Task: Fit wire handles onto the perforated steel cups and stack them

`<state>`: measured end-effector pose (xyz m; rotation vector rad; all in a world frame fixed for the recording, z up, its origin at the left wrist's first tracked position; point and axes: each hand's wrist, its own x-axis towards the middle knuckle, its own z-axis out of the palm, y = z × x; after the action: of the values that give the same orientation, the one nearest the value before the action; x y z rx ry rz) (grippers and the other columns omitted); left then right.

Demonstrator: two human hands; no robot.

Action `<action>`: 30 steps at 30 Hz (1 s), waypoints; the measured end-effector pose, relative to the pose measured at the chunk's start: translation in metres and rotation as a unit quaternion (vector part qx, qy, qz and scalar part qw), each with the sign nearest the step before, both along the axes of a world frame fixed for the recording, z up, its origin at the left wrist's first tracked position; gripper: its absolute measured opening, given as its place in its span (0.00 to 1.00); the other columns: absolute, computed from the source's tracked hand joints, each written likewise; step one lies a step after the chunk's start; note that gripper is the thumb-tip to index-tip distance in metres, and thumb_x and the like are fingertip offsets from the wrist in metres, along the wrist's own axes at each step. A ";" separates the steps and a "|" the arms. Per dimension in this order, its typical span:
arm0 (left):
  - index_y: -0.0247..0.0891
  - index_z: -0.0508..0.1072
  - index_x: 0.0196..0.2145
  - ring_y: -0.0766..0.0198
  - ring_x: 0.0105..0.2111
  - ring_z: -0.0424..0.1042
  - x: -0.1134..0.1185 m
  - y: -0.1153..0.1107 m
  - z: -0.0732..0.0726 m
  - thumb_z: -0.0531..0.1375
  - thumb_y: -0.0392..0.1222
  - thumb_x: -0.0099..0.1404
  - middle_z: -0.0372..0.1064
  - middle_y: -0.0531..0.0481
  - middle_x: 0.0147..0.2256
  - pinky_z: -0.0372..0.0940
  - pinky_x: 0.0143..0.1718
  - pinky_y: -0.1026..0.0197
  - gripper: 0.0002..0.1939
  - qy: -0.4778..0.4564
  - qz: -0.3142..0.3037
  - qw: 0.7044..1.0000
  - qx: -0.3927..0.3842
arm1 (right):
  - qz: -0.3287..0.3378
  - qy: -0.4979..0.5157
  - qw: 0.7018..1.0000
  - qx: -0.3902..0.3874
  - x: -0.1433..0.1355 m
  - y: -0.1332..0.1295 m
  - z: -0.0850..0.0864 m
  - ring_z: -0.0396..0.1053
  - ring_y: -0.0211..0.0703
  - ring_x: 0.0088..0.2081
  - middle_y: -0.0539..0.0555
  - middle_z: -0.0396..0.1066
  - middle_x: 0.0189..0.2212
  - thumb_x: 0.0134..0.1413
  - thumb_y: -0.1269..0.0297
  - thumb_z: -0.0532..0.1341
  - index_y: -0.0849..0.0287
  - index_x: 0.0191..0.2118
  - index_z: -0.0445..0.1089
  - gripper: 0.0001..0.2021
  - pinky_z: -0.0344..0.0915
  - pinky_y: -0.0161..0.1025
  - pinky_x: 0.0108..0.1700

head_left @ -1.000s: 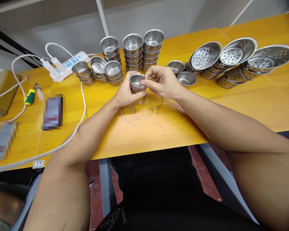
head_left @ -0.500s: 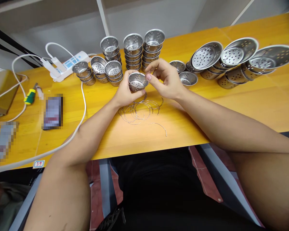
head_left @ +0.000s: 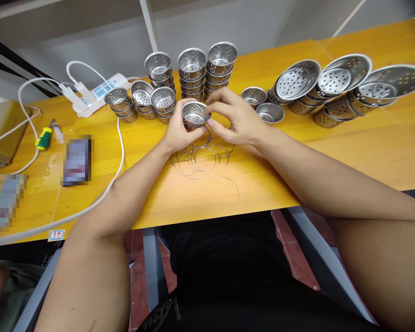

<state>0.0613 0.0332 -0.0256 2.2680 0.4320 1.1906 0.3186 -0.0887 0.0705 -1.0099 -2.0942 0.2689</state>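
Note:
A small steel cup with punched holes (head_left: 194, 114) is held upright just above the table, tilted slightly toward me. My left hand (head_left: 179, 128) is closed around its left side, thumb along the front. At the right rim my right hand (head_left: 233, 115) pinches with thumb and index finger, the other fingers curled above. Between those fingertips is a thin wire, mostly hidden by them and the cup wall. Below the cup lies a loose pile of curved wire handles (head_left: 195, 162), several overlapping. A single curved wire (head_left: 232, 181) lies apart, nearer the table edge.
Stacks of perforated cups (head_left: 192, 69) stand behind my hands. Two low cups (head_left: 270, 113) and larger leaning stacks (head_left: 344, 78) are to the right. Leftward are a power strip (head_left: 98, 92) with white cables, a screwdriver (head_left: 44, 137) and a phone (head_left: 76, 161). Another person's arm shows at lower left.
The cup has shifted slightly up and left. My right thumb and index finger have closed in on its right rim, and the wire seen at the fingertips before is now mostly hidden.

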 end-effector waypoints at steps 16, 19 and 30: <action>0.52 0.51 0.83 0.41 0.74 0.80 0.003 -0.006 0.000 0.66 0.95 0.72 0.68 0.36 0.75 0.76 0.79 0.35 0.63 0.016 -0.031 0.999 0.014 | 0.046 0.024 0.998 -0.017 -0.003 0.002 -0.011 0.73 0.79 0.78 0.66 0.77 0.75 0.69 0.23 0.76 0.45 0.75 0.83 0.42 0.70 0.78 0.85; 0.51 0.48 0.84 0.36 0.78 0.78 0.005 -0.006 0.002 0.68 0.97 0.67 0.66 0.34 0.77 0.74 0.81 0.31 0.69 0.027 -0.030 0.998 0.037 | 0.045 0.028 0.998 -0.015 -0.004 0.002 -0.008 0.74 0.79 0.77 0.67 0.77 0.76 0.65 0.25 0.80 0.47 0.81 0.75 0.50 0.72 0.75 0.83; 0.56 0.44 0.90 0.42 0.72 0.80 0.001 -0.020 0.005 0.75 0.69 0.78 0.67 0.33 0.81 0.79 0.72 0.35 0.61 0.075 -0.027 0.997 -0.020 | -0.104 -0.174 0.978 0.044 0.068 0.013 0.041 0.81 0.82 0.65 0.74 0.78 0.69 0.58 0.48 0.90 0.49 0.76 0.79 0.45 0.79 0.74 0.69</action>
<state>0.0624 0.0132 -0.0210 2.3278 0.4437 0.9817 0.3864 -0.0758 0.1119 -1.2852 -2.2599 -0.1148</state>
